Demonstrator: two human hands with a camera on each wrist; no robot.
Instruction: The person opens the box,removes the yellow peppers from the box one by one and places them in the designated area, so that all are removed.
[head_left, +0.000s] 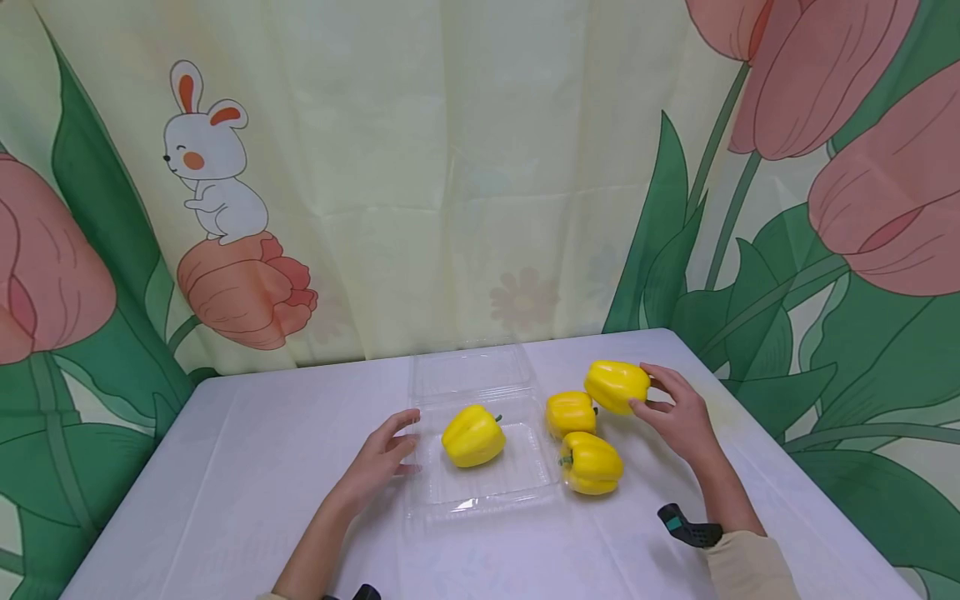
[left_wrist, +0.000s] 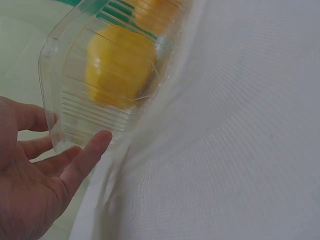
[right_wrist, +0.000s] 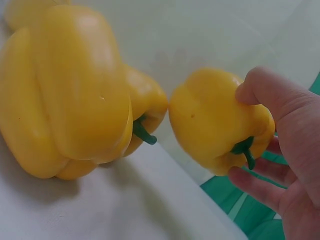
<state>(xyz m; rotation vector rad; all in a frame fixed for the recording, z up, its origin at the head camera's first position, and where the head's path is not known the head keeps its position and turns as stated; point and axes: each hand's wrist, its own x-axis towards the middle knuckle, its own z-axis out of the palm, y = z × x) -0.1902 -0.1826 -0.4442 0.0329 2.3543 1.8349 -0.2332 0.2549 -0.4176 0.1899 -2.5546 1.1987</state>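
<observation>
My right hand (head_left: 678,410) grips a yellow bell pepper (head_left: 617,387) by its stem end, thumb on one side and fingers on the other. In the right wrist view this pepper (right_wrist: 217,120) is off the table, green stem towards the palm. My left hand (head_left: 386,454) is at the left side of a clear plastic clamshell box (head_left: 525,481); its relaxed, spread fingers (left_wrist: 40,119) touch the box's corner. Inside the open box lies one yellow bell pepper (head_left: 474,436), seen through the wall in the left wrist view.
Two more yellow bell peppers, a rear one (head_left: 570,413) and a front one (head_left: 592,463), lie along the box's right side. The box lid (head_left: 472,371) is folded back flat behind it. A white cloth (head_left: 247,483) covers the table; a printed curtain (head_left: 375,208) hangs behind.
</observation>
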